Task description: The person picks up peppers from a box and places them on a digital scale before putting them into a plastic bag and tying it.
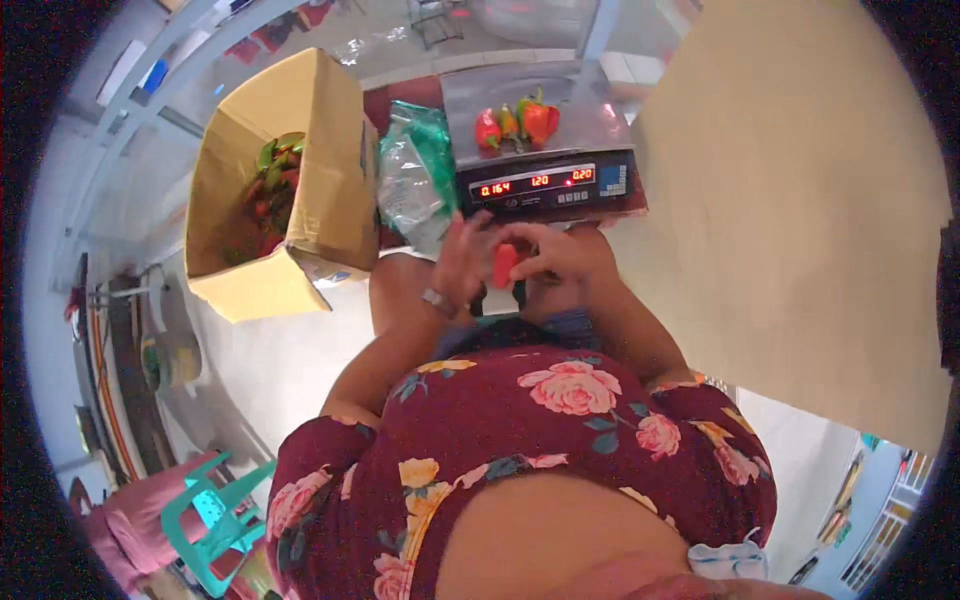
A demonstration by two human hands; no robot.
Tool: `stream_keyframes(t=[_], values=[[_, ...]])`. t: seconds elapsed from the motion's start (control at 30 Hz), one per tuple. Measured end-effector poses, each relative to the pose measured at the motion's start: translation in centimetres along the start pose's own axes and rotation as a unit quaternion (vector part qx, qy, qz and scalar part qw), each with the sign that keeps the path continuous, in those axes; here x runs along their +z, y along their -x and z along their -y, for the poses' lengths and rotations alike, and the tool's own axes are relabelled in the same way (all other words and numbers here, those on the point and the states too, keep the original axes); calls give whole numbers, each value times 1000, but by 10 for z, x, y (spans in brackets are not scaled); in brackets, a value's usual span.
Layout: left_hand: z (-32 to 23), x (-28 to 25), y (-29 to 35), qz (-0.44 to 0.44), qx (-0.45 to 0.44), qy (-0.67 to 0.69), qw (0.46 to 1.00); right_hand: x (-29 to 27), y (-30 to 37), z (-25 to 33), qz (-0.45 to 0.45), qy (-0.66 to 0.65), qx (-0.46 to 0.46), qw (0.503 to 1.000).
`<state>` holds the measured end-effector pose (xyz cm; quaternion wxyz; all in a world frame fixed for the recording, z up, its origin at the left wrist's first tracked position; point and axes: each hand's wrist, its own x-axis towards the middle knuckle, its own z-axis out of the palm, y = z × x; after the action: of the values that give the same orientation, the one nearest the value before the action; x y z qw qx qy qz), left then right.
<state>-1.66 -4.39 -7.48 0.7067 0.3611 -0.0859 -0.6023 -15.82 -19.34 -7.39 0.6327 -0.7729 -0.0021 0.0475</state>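
In front of my body my right hand (562, 252) is closed on a red pepper (505, 266). Beside it my left hand (460, 262) is raised, smeared by motion, with its fingers stretched out and apart and nothing seen in them. Just beyond my hands stands a digital scale (546, 190) with a lit red display. Several red, orange and green peppers (538, 122) lie on its metal pan (585, 95). To the left of the scale are a clear and green plastic bag (418, 170) and an open cardboard box (335, 165) with many peppers (275, 190) inside.
A large pale wooden board or tabletop (800, 220) fills the right side. The scale rests on a dark red surface (405, 97). A turquoise plastic stool (215, 520) is at the lower left. Glass panels with metal frames (185, 70) stand beyond the box.
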Motion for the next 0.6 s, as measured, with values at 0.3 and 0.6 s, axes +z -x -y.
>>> stream_keyframes(t=[0.3,0.6], values=[[-46,21,36,176,-7,243,954,10,-28,127,-260,108,-140,949],[-253,4,86,-259,366,-285,847,6,27,7,-328,303,36,894]])
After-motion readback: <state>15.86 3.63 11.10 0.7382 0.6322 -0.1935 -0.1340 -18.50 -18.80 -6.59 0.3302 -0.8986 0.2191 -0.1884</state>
